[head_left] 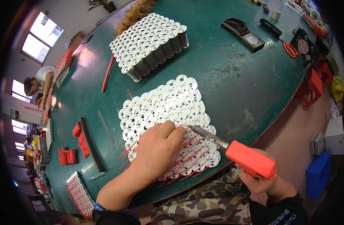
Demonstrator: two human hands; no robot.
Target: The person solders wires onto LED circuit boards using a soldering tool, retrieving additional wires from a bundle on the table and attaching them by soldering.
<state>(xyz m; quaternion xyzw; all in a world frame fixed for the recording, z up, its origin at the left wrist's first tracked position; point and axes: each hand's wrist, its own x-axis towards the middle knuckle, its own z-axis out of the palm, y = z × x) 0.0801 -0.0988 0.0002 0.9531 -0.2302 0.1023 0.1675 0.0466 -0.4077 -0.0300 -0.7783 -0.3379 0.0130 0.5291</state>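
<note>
A panel of round white circuit boards (pixel 160 98) lies before me on the green table, joined edge to edge in rows. Thin red wires (pixel 192 153) stretch across its nearer rows. Over the panel's middle, my left hand (pixel 157 150) is closed, its fingertips pinching a red wire down at a board; the fingers hide most of it. My right hand (pixel 260 180) grips the orange-red handle of a soldering iron (pixel 250 159). The iron's metal barrel slants up and left, and its tip meets the panel just beside my left fingertips.
A tall stack of similar boards (pixel 149 41) stands farther back on the table (pixel 232 90). At left lie bundles of red wire (pixel 68 156) and a dark bar (pixel 92 145). Far right hold a dark tray (pixel 250 39) and scissors (pixel 290 49). Another person (pixel 44 77) works at far left.
</note>
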